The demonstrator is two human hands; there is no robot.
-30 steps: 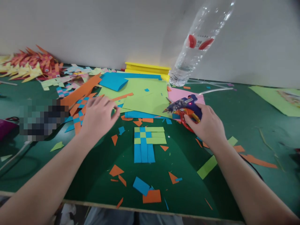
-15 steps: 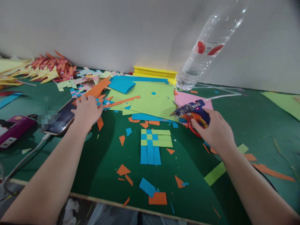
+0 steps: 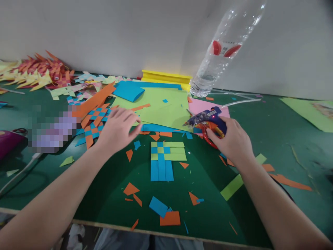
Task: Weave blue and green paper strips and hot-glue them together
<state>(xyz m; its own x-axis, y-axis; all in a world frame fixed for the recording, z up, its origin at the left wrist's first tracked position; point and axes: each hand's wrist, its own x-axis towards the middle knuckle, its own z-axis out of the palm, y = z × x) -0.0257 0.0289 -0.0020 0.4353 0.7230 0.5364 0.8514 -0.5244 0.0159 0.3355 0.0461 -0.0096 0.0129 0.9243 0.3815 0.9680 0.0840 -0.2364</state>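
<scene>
My left hand (image 3: 114, 130) is raised over the table with its fingers apart and nothing in them. Beside it lie woven orange-and-blue paper pieces (image 3: 96, 114) and an orange paper strip (image 3: 96, 99). My right hand (image 3: 232, 140) has its fingers wrapped round the handle of a blue hot glue gun (image 3: 213, 116), whose nozzle points left and whose small red light is on. Red-handled scissors (image 3: 207, 138) lie under the gun, partly hidden. Between my hands a half-woven square of green and blue paper strips (image 3: 161, 159) lies flat, loose ends to the right and towards me.
Green and blue paper sheets (image 3: 166, 107) lie at the back beside a yellow holder (image 3: 166, 78). A tilted clear bottle (image 3: 218, 55) leans there. Paper scraps (image 3: 131, 189) litter the table. Finished woven pieces (image 3: 41, 71) are piled at the far left, above a phone with a cable (image 3: 24, 170).
My left hand has moved right, off the phone and orange paper, uncovering the woven orange-and-blue pieces. The phone's screen has lit up. My right hand keeps its grip on the glue gun.
</scene>
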